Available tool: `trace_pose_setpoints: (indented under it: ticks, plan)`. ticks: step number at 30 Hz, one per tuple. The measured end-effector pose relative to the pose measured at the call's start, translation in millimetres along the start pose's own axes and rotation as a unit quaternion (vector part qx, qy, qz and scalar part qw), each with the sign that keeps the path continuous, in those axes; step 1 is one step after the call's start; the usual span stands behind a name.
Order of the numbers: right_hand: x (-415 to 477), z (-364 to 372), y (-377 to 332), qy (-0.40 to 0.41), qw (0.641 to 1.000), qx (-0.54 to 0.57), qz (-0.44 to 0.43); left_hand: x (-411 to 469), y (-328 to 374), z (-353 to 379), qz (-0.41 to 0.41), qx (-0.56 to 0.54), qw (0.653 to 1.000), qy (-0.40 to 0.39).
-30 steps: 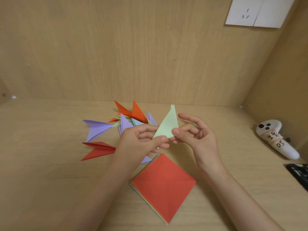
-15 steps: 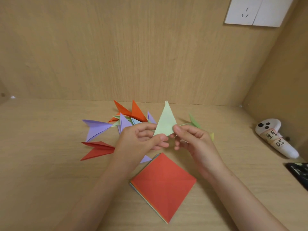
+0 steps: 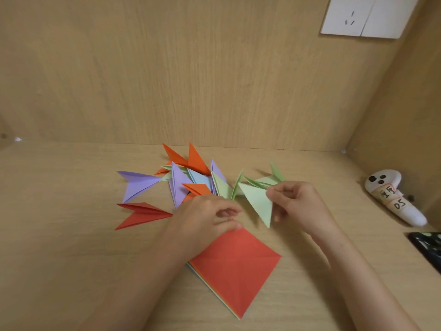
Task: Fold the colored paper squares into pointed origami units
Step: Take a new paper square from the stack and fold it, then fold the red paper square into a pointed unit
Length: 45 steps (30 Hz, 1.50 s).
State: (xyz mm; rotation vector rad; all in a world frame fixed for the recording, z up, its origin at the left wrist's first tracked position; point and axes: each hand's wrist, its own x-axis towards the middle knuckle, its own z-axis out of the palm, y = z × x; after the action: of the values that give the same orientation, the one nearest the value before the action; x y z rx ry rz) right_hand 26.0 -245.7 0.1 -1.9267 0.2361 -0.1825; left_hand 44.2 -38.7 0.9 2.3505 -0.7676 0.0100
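Nearest, a stack of paper squares [image 3: 235, 266], red sheet uppermost, lies corner-on upon the wooden desk [image 3: 71, 259]. The left hand [image 3: 205, 218] rests at the stack's far corner, its fingers curled and its thumb tip touching the red sheet; blur hides whether it actually pinches that corner. Just beside it, lifted off the desk, the right hand [image 3: 300, 206] pinches a pale green folded triangle [image 3: 259, 203] by its upper right corner, with the other points aimed left and down. A black object [image 3: 427, 247] shows at the right edge, with a labelled white controller [image 3: 396, 199] behind it. Beyond the hands lies a pile of finished units [image 3: 177, 185] in purple, orange, blue and green, and a red unit [image 3: 143, 213] sits at its near left. A wall socket [image 3: 362, 17] is mounted high on the back panel.
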Motion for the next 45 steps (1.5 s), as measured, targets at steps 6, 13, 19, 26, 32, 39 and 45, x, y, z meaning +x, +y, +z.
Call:
trace_pose_setpoints:
  ticks: [6,13,19,26,32,39,45]
  plan:
    - [0.5,4.6,7.7,0.052,0.960,-0.272,-0.041,2.1,-3.2,-1.3,0.043,0.076,0.996,-0.036]
    - [-3.6,14.1,3.3,0.116,0.952,-0.238,-0.151,2.0,-2.0,1.0,0.049,0.013,0.999,-0.018]
    - [-14.3,21.2,-9.2,0.070,0.946,-0.158,-0.273,3.5,-3.0,1.0,0.026,-0.107,0.993,0.043]
    - [-19.1,25.0,-12.4,-0.112,0.972,-0.076,-0.191,3.9,2.0,-7.7,0.013,-0.219,0.962,0.159]
    - [-14.5,28.6,-9.5,-0.058,0.979,0.125,-0.151,3.9,3.1,-9.8,-0.060,-0.293,0.945,0.135]
    - [-22.5,22.7,-15.0,-0.108,0.962,0.054,-0.243,4.4,-2.2,-12.2,-0.061,-0.288,0.945,0.140]
    - [-20.4,24.8,-10.7,-0.138,0.926,-0.141,-0.322,6.1,-10.8,-16.7,-0.073,-0.327,0.930,0.149]
